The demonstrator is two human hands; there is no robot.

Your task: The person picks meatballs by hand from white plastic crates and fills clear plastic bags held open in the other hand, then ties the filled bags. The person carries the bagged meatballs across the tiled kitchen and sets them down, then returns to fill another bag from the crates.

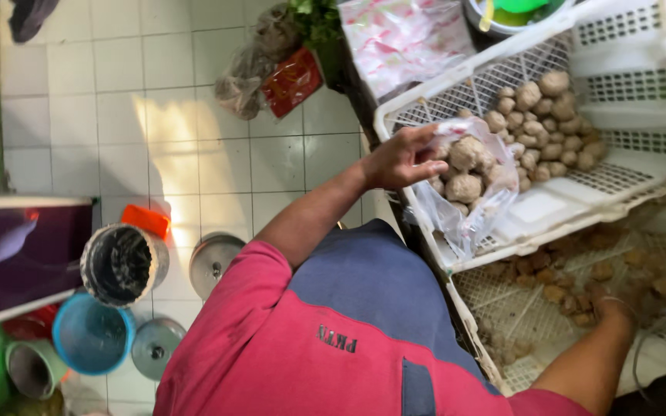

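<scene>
My left hand (398,160) grips the open mouth of a clear plastic bag (468,204) holding several brown, round lumps like small potatoes. The bag hangs over the front rim of a white slatted crate (556,212), where a heap of the same lumps (545,123) lies. My right hand (617,310) reaches down into a lower white crate (518,316), among more brown lumps (572,289). That hand is blurred, and I cannot make out its fingers or whether they hold anything. My red and blue shirt (348,331) fills the bottom of the view.
On the white tiled floor at left stand a grey bucket (123,264), a blue bucket (92,335), metal pot lids (213,262) and an orange piece (146,220). Bags of greens and a red packet (290,81) lie near the crate. A patterned plastic bag (406,38) sits above.
</scene>
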